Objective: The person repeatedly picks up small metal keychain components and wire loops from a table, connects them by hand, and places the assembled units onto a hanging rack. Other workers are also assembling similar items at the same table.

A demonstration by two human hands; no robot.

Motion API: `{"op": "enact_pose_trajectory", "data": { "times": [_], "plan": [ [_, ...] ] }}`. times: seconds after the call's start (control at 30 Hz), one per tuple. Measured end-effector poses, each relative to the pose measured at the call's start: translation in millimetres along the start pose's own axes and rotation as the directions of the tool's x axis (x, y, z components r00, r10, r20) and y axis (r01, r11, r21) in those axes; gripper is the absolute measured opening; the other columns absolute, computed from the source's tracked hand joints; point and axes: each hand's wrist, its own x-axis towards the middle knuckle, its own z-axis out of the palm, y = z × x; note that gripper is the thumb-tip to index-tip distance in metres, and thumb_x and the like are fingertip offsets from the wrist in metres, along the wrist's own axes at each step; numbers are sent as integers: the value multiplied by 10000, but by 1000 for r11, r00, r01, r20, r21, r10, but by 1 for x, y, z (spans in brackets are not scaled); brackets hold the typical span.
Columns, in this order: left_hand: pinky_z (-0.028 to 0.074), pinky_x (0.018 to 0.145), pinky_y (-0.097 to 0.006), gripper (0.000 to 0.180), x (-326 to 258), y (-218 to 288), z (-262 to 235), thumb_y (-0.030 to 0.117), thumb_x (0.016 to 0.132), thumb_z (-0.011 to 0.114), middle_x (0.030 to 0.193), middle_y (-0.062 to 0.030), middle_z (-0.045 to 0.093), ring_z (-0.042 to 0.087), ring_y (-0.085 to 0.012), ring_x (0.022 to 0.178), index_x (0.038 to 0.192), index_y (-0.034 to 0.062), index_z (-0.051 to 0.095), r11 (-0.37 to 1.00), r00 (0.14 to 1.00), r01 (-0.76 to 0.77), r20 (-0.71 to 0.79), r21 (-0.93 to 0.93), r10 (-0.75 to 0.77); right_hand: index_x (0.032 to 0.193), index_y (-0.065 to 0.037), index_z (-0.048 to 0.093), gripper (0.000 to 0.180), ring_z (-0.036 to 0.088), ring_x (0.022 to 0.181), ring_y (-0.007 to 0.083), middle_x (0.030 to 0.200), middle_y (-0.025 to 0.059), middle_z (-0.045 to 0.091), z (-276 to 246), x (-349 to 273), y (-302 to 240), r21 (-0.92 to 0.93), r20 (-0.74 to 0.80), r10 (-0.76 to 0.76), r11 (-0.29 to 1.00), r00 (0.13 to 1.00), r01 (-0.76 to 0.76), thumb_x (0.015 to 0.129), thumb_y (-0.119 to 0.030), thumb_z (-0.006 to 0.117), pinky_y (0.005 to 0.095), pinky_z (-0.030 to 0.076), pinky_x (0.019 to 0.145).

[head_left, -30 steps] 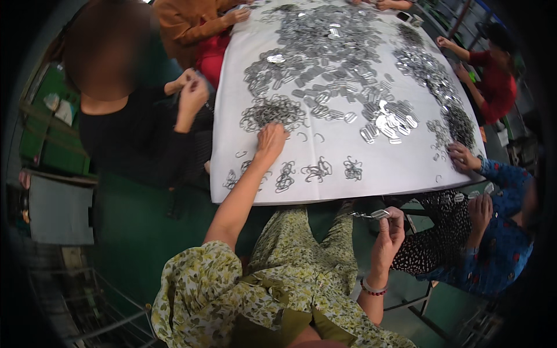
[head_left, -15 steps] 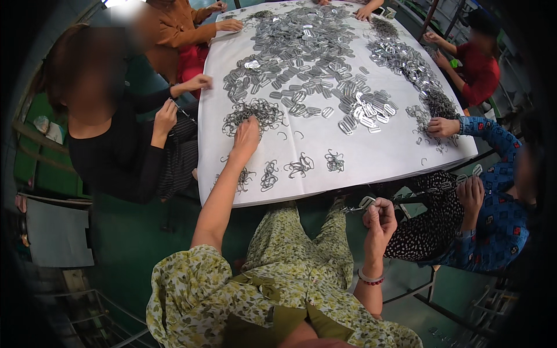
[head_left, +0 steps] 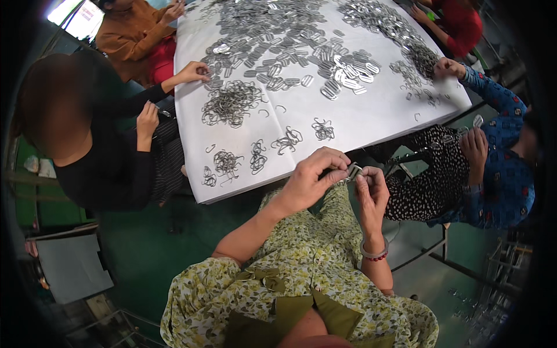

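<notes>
**Both hands pinch a small metal piece below the table edge**

The left hand (head_left: pixel 310 177) and right hand (head_left: pixel 371 191) meet over the lap, fingertips closed together on a small flat silver metal buckle (head_left: pixel 353 170). Just above lies the white-covered table (head_left: pixel 360 124), strewn with bent grey wire hooks (head_left: pixel 232 103) and flat silver buckles (head_left: pixel 342 72). Other people sit around it.

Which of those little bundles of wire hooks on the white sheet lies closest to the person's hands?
The wire-hook bundle just above the left hand, nearest the table's front edge. The other small bundles lie farther left or deeper on the white sheet.
</notes>
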Motion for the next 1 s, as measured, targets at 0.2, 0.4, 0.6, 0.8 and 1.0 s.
{"op": "enact_pose_trajectory", "data": {
  "times": [0.2, 0.4, 0.6, 0.8, 1.0],
  "plan": [
    [495, 747, -330, 145, 9, -17, 26, 27, 824, 683, 1040, -102, 594, 584, -217, 907, 942, 5, 602, 921, 959, -231, -84, 313, 269, 991, -18, 533, 69, 426, 625, 17, 738, -37, 498, 4, 2, 2, -15, -11, -40, 999, 999, 39, 950, -59, 571, 181, 340, 519],
    [515, 694, -319, 119, 9, -30, 23, 14, 847, 656, 946, -103, 630, 623, -228, 835, 946, -1, 591, 944, 949, -216, -174, 248, 263, 937, 1, 598, 83, 438, 605, 13, 721, -31, 548, 5, 7, 16, -259, 55, -96, 960, 994, 107, 879, -20, 652, 186, 353, 518],
    [542, 714, -290, 49, 0, -22, 8, -13, 910, 580, 905, -121, 648, 658, -183, 818, 956, -30, 572, 983, 989, -99, -96, 157, 115, 897, 12, 663, 54, 480, 638, 27, 750, -18, 612, -18, 67, -1, -237, -32, -141, 963, 989, 130, 850, -15, 666, 188, 392, 563],
    [524, 760, -293, 68, -1, -16, 0, -32, 892, 603, 903, -116, 640, 654, -190, 851, 948, -30, 564, 966, 981, -80, -150, 246, 119, 926, -26, 687, 184, 560, 884, 325, 816, 128, 614, 41, 225, 79, -768, 424, -453, 280, 784, 576, 833, -184, 672, 429, 457, 758],
    [527, 761, -306, 99, -3, -12, -11, -10, 878, 631, 913, -112, 647, 662, -211, 863, 963, -16, 580, 953, 980, -60, -164, 297, 112, 765, -85, 677, 65, 626, 899, 283, 870, 148, 666, 72, 262, 92, -845, 530, -206, -216, 823, 490, 772, -85, 612, 436, 432, 835]
  ]
}}
